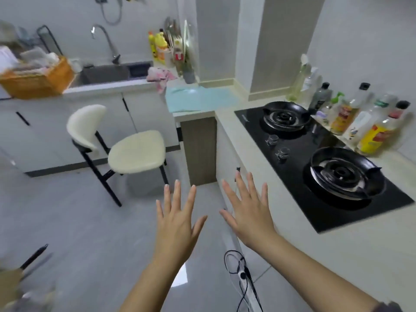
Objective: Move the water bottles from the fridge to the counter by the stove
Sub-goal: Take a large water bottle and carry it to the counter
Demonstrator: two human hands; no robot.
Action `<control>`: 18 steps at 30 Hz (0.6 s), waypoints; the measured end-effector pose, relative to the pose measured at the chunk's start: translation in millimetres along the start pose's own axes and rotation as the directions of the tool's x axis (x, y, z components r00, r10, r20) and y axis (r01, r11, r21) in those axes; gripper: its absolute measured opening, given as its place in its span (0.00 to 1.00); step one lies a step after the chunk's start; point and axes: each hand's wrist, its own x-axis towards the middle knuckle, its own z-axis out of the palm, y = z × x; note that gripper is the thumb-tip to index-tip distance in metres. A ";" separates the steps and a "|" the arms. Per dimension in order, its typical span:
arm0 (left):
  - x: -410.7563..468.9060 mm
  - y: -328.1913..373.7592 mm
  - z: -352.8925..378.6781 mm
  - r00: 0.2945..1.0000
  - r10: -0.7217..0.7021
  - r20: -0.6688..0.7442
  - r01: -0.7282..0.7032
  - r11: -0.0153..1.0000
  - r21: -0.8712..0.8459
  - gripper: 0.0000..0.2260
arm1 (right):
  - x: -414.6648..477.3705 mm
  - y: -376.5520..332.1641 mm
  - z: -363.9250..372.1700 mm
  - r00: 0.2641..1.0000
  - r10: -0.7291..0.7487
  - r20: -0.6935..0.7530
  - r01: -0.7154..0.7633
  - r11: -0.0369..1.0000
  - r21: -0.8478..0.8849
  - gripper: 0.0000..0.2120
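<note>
Your two bare forearms reach forward from the bottom of the view, both palms facing down. Your left hand [177, 219] hovers over the grey floor with all five fingers straight and spread wide apart, holding nothing. Your right hand [247, 212] is beside it, apart from it, at the near left edge of the counter [360, 255]. Its fingers are also straight and fanned apart, and it holds nothing.

On the right, a black two-burner stove [299, 154] is set into that pale counter. Along the far right side of the stove stands a row of bottles [344, 118], several with yellow or red labels. They are too blurred to say what is in them, and you cannot tell from this view where the water bottles are.

At far left, an orange basket [45, 82] holds stacked pale items, blurred. To its right is a steel sink [105, 74], then a pink cloth [158, 77] and a teal cloth [198, 97] lying on the worktop. A cream chair [137, 152] stands on the floor at left, and a white power strip [245, 278] lies on the floor between your arms.
</note>
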 end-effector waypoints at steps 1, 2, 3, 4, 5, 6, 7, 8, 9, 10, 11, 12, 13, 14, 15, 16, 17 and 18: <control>-8.8 -19.4 -6.5 0.999 -0.050 -0.012 0.050 0.999 -0.005 0.31 | 7.2 -18.9 0.2 0.999 -0.050 -0.002 0.050 0.999 0.001 0.33; -18.4 -39.4 -13.4 0.995 -0.101 -0.023 0.101 0.995 -0.007 0.31 | 13.5 -38.8 0.8 0.994 -0.105 -0.019 0.105 0.994 0.002 0.33; -28.6 -59.5 -20.7 0.988 -0.151 -0.035 0.151 0.989 -0.005 0.32 | 19.0 -59.7 1.6 0.987 -0.156 -0.030 0.156 0.988 0.008 0.33; -39.4 -79.8 -27.7 0.979 -0.198 -0.045 0.198 0.980 -0.002 0.32 | 24.1 -81.5 2.3 0.978 -0.204 -0.041 0.205 0.979 0.017 0.34; -50.5 -100.3 -34.4 0.969 -0.240 -0.054 0.240 0.971 0.004 0.33 | 29.4 -104.8 3.1 0.968 -0.246 -0.048 0.247 0.968 0.031 0.35; -61.7 -121.3 -41.1 0.959 -0.278 -0.061 0.279 0.960 0.010 0.33 | 34.0 -129.4 3.9 0.957 -0.285 -0.055 0.287 0.957 0.040 0.36; -73.4 -142.7 -48.1 0.947 -0.314 -0.068 0.316 0.949 0.014 0.33 | 38.2 -155.8 4.2 0.946 -0.318 -0.056 0.321 0.946 0.047 0.36; -84.2 -164.2 -55.3 0.934 -0.350 -0.073 0.352 0.936 0.016 0.33 | 42.0 -182.9 3.7 0.936 -0.349 -0.055 0.352 0.935 0.055 0.35; -95.9 -185.6 -62.4 0.921 -0.382 -0.079 0.385 0.923 0.021 0.33 | 45.0 -210.3 2.6 0.925 -0.377 -0.050 0.380 0.922 0.069 0.34; -108.0 -206.5 -68.9 0.907 -0.411 -0.087 0.415 0.910 0.027 0.33 | 47.0 -237.9 1.6 0.912 -0.408 -0.047 0.411 0.908 0.086 0.34; -120.9 -227.0 -75.1 0.894 -0.438 -0.097 0.443 0.896 0.034 0.32 | 48.2 -265.2 0.8 0.897 -0.440 -0.046 0.443 0.891 0.100 0.34; -134.0 -247.0 -81.8 0.878 -0.466 -0.108 0.472 0.881 0.040 0.32 | 48.7 -292.3 0.4 0.879 -0.474 -0.051 0.476 0.873 0.108 0.34; -146.1 -265.3 -88.8 0.862 -0.492 -0.123 0.501 0.864 0.047 0.32 | 48.6 -318.3 0.3 0.861 -0.505 -0.057 0.508 0.854 0.113 0.34; -157.8 -282.3 -96.1 0.844 -0.517 -0.142 0.528 0.847 0.057 0.32 | 48.0 -342.8 0.6 0.841 -0.537 -0.071 0.541 0.833 0.115 0.34; -169.8 -298.5 -103.7 0.825 -0.542 -0.160 0.557 0.828 0.068 0.32 | 46.8 -367.5 1.0 0.818 -0.570 -0.080 0.575 0.809 0.118 0.34; -181.6 -313.7 -111.7 0.805 -0.567 -0.175 0.585 0.807 0.077 0.32 | 45.3 -390.8 0.6 0.794 -0.601 -0.088 0.608 0.784 0.124 0.34; -193.0 -328.2 -120.2 0.784 -0.590 -0.192 0.612 0.786 0.083 0.32 | 44.0 -413.2 -0.3 0.771 -0.630 -0.094 0.637 0.759 0.133 0.34; -204.0 -342.1 -128.5 0.764 -0.611 -0.209 0.636 0.767 0.085 0.32 | 42.5 -434.3 -1.1 0.745 -0.659 -0.105 0.667 0.732 0.142 0.34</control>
